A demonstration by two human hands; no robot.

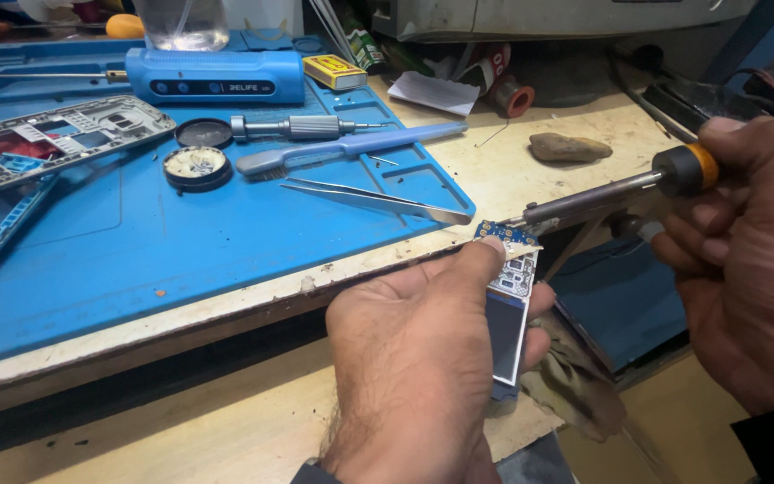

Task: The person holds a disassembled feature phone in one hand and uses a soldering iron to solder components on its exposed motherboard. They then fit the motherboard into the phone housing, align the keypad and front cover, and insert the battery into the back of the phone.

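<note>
Left hand (418, 358) is pinching a small circuit board (512, 278), fingers clamped on it, thumb pressing near its blue top corner. Board is hanging just off the front edge of the surface (530, 170), over the gap below. Right hand (750, 260) is gripping a soldering iron (602, 193), fingers closed round the orange-and-black handle; metal barrel is pointing left, tip touching the board's top edge.

Just beside the board, steel tweezers (378, 199) are lying on the blue mat (181, 242), points overhanging the mat's right corner. Behind them: long blue-handled brush (351, 148), knurled metal screwdriver (293, 127), round open tin (195, 167) with pale paste, its black lid (203, 133) just beside it. Far left, a grey phone frame (55, 139) is sitting flat. At the back, a blue box-shaped tool base (217, 76) with a clear container on it; a small yellow box (335, 72) with a red label is lying beside it. White paper scrap (436, 91) and a brownish stone (569, 147) are resting on bare, worn, pale wood, well apart from the hands.

Open room: mat's near-centre area and the wood strip along the front edge.
</note>
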